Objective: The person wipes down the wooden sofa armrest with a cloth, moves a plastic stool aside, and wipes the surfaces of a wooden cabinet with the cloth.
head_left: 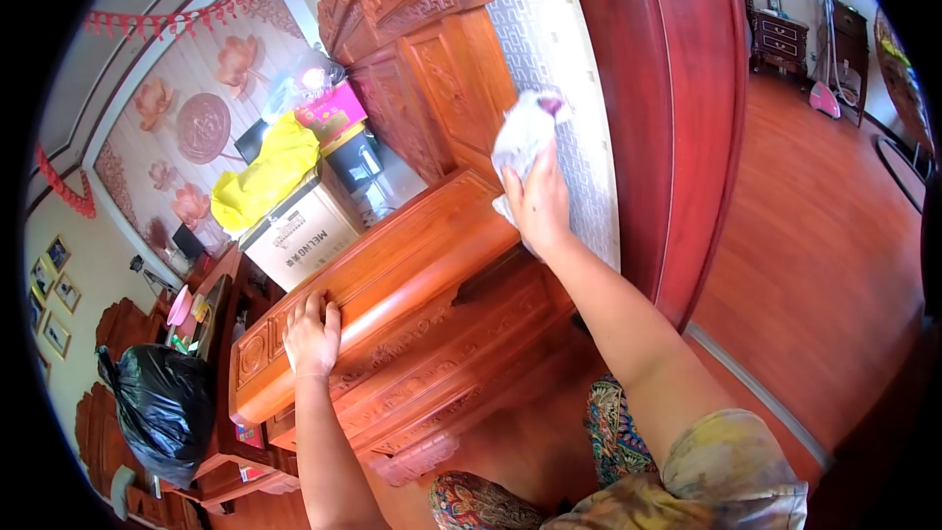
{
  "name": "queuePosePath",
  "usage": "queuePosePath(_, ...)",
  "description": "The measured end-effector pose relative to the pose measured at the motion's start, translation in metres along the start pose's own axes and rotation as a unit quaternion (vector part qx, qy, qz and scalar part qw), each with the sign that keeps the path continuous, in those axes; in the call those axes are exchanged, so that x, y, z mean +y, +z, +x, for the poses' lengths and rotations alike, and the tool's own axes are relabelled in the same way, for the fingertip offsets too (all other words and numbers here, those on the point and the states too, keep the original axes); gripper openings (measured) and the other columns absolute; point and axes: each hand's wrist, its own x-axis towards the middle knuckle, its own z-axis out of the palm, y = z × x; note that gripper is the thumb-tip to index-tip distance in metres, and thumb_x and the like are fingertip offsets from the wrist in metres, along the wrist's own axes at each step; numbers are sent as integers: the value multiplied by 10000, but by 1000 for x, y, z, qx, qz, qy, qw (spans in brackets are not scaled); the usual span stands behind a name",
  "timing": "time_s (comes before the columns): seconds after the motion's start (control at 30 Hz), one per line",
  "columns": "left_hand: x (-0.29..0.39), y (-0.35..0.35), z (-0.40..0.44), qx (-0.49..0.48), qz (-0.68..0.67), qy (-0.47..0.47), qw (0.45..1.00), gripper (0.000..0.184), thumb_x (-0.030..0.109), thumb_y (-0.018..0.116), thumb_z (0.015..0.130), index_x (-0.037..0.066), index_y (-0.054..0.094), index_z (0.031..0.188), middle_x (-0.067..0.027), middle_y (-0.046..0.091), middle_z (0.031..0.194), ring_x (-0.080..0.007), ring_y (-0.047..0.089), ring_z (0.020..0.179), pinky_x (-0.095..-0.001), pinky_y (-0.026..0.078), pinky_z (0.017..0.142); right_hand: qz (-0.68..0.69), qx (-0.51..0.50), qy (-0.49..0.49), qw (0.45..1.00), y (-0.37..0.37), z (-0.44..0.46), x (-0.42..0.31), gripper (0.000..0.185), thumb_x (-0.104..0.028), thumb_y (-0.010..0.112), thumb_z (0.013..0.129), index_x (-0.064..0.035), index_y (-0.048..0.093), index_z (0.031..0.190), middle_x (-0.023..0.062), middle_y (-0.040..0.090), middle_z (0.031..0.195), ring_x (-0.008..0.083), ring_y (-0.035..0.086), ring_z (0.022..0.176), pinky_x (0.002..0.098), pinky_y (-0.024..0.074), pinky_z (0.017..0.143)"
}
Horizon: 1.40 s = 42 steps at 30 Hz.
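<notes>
My right hand (542, 204) is closed around a crumpled white cloth (523, 137) with a purple patch at its upper end. It is raised by the patterned wall, close to the right end of the carved wooden bench (392, 265); whether the cloth touches the wall I cannot tell. My left hand (312, 334) rests on the bench's broad wooden arm, fingers spread and holding nothing. Behind that arm, a cardboard box (299, 240) stands on the seat with a yellow plastic bag (265, 182) on top.
A pink box (334, 113) is stacked beside the yellow bag. The carved backrest (432, 49) rises behind. At left, a full black garbage bag (162, 412) sits near a dark table. A red wooden door frame (667, 88) stands at right, with another room's wooden floor (805, 226) beyond.
</notes>
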Motion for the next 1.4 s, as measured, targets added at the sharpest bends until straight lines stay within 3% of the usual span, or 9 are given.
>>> queuePosePath(0.17, 4, -4, 0, -20, 6, -31, 999, 375, 359, 422, 835, 162, 539, 1132, -86, 507, 1209, -260, 435, 1147, -405, 338, 943, -38, -189, 183, 964, -44, -43, 28, 613, -222, 593, 793, 47, 295, 1256, 288, 541, 1005, 422, 559, 843, 415, 465, 715)
queuePosePath(0.23, 5, -5, 0, -17, 8, -22, 1000, 370, 355, 421, 835, 161, 541, 1126, -81, 511, 1204, -258, 435, 1146, -404, 340, 941, 97, -132, 184, 969, -61, -73, 57, 501, -223, 572, 839, -32, 364, 1253, 144, 580, 1028, 251, 590, 886, 354, 462, 756)
queuePosePath(0.3, 4, -3, 1, -10, 12, -15, 1000, 364, 346, 418, 836, 158, 543, 1121, -83, 522, 1185, -263, 445, 1133, -403, 351, 932, 410, -80, 303, 857, -80, -85, 56, 432, -184, 530, 872, -75, 378, 1262, 65, 560, 1068, 154, 544, 973, 336, 450, 809)
queuePosePath(0.5, 2, -4, 1, -15, 19, -13, 1000, 373, 349, 404, 847, 151, 535, 1135, -98, 522, 1185, -273, 452, 1122, -391, 355, 936, 655, -116, 543, 513, -123, -102, 39, 455, -255, 427, 886, -75, 346, 1297, 107, 495, 1199, 253, 489, 1082, 403, 370, 951)
queuePosePath(0.63, 3, -5, 1, -16, 22, -12, 1000, 376, 354, 400, 850, 153, 533, 1140, -91, 513, 1198, -268, 456, 1119, -385, 355, 938, 679, -122, 521, 502, -125, -102, 25, 507, -334, 389, 875, -55, 368, 1298, 122, 470, 1246, 282, 445, 1140, 418, 321, 999)
queuePosePath(0.83, 0, -3, 1, -11, 12, -2, 1000, 373, 353, 397, 852, 155, 535, 1137, -89, 510, 1199, -277, 466, 1103, -378, 362, 934, 542, -78, 591, 592, -114, -132, 38, 502, -300, 421, 865, -77, 349, 1309, 98, 442, 1271, 255, 439, 1145, 395, 356, 970)
queuePosePath(1.03, 3, -4, 1, -11, 18, 0, 1000, 369, 345, 398, 854, 149, 536, 1134, -101, 530, 1169, -282, 471, 1095, -381, 374, 919, 476, -50, 453, 752, -91, -101, 15, 618, -93, 550, 811, -115, 252, 1352, 70, 347, 1301, 187, 335, 1200, 328, 302, 977)
queuePosePath(1.2, 2, -4, 0, 4, 13, 15, 1000, 357, 331, 398, 859, 138, 540, 1124, -113, 531, 1160, -290, 478, 1084, -385, 379, 909, 190, 1, 135, 972, -51, -61, -2, 553, -67, 640, 690, -78, 427, 1200, 131, 367, 1168, 278, 387, 1117, 360, 324, 957)
queuePosePath(1.4, 2, -4, 0, 4, 6, 9, 1000, 344, 318, 407, 857, 135, 542, 1115, -111, 535, 1152, -293, 490, 1069, -387, 386, 899, 76, 1, 51, 996, -20, -122, 42, 475, -56, 648, 654, -73, 454, 1087, 149, 432, 1051, 318, 480, 940, 392, 418, 815)
